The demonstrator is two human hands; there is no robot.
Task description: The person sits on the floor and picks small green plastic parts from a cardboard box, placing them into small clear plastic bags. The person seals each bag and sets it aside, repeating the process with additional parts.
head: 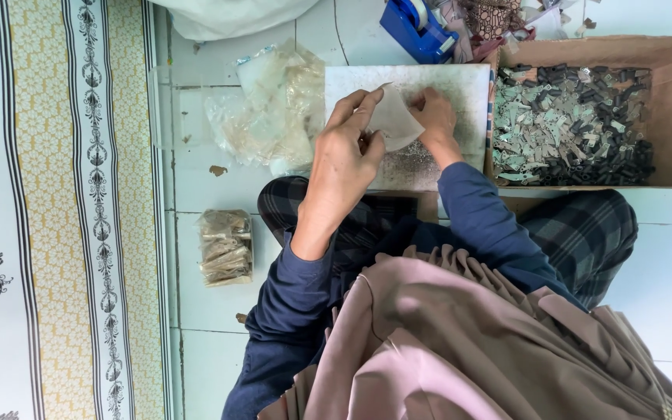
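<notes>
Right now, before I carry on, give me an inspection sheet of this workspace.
Surface: pale tiled floor; a speckled white board lies under the hands.
Job's things: small clear bag, held by both hands over the board.
Clutter: cardboard box of small grey and dark metal pieces on the right; pile of empty clear bags; one filled packet; blue tape dispenser.
Grippers: left hand pinches the bag's edge; right hand grips its far side.
Cables: nothing seen.
Surroundings: patterned mat on the left; white sack at the top.
</notes>
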